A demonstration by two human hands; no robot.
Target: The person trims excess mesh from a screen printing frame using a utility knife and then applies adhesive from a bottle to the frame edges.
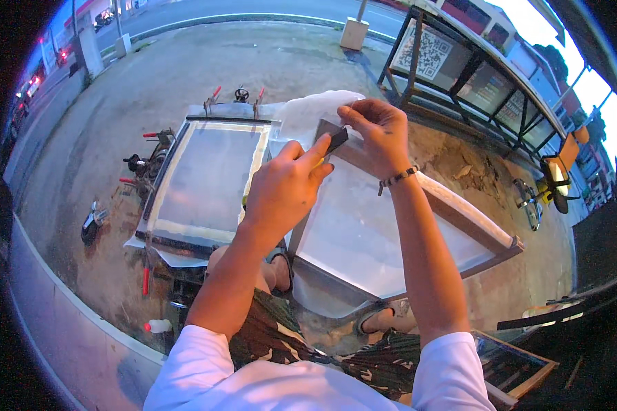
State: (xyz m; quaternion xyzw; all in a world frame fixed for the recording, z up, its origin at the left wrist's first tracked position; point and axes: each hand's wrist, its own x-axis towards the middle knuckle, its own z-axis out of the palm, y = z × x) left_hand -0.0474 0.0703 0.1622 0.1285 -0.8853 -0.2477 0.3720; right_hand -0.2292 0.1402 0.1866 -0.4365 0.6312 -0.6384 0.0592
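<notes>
My left hand (288, 179) is closed around a dark tool with a blunt black end (337, 141) and bits of yellow; its exact kind does not show. That end is over the far corner of a brown frame (463, 226). My right hand (380, 130), wearing a beaded bracelet, pinches the edge of a thin white sheet (315, 109) just beyond the corner. White translucent material (363, 226) spans the frame, which lies tilted between my legs. Left of it is a second framed white panel (209, 175) with pale tape along its borders.
Red-handled clamps (257, 103) surround the second panel. A white bottle with a red cap (159, 326) is at lower left, inside a low wall (68, 301). A black metal rack (469, 75) stands far right. At lower right is another wooden frame (528, 380).
</notes>
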